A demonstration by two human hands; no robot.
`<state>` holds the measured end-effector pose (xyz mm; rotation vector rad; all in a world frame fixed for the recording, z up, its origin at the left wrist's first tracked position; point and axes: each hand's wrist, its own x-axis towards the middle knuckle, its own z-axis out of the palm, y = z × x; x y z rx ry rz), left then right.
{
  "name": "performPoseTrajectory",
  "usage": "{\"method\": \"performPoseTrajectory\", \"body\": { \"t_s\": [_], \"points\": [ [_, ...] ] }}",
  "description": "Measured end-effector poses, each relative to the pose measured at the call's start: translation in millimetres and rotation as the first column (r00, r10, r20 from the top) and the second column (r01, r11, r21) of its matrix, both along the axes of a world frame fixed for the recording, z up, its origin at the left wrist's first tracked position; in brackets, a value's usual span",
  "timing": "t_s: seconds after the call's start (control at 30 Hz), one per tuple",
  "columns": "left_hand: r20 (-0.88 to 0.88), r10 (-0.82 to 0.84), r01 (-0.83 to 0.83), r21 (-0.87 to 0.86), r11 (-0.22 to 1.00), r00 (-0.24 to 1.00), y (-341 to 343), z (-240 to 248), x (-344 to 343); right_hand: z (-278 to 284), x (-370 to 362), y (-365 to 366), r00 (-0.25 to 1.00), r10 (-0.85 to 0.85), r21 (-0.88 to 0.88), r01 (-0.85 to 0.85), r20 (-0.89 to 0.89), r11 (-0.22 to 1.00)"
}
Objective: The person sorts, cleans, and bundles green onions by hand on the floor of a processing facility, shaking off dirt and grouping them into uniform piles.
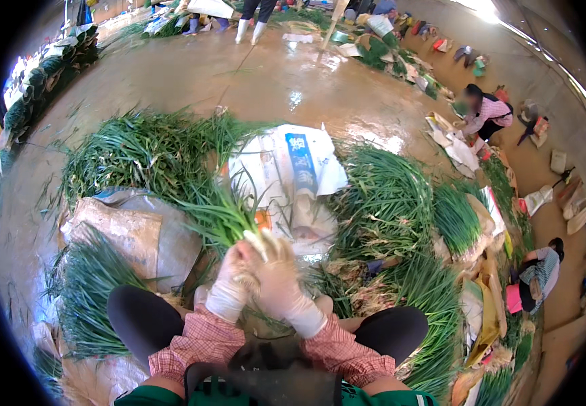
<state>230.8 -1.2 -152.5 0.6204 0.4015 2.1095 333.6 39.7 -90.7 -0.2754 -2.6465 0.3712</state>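
Now both hands meet in front of the body: the right hand (277,269) wraps the pale ends of a green onion bunch (220,223), while the left hand (237,264) presses close beside it, its exact grip impossible to tell. Held at the base, the stalks probably bundle tighter, leaves fanning freely between the white sack (255,161) and the brown sack (118,233).

Both forearms reach in from the near edge in red-checked sleeves (201,338), angled toward each other. Pale coverings (227,302) wrap the wrists. The left hand (237,269) and right hand (276,276) meet at the middle — fingers curled, right slightly blurred — between dark-clad, bent knees (143,321).
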Motion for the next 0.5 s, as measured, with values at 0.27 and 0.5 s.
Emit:
{"method": "performPoseTrajectory", "body": {
  "t_s": [0.27, 0.5],
  "points": [
    [0.532, -0.109, 0.279, -0.251, 0.927, 0.840, -7, 37, -2, -14, 3, 16, 0.960, -0.115, -0.548, -0.046, -0.255, 0.835],
    [0.517, -0.153, 0.198, -0.033, 0.980, 0.843, 28, 60, -35, 16, 51, 0, 0.905, -0.410, -0.927, 0.051, -0.115, 0.372]
  ]
}}
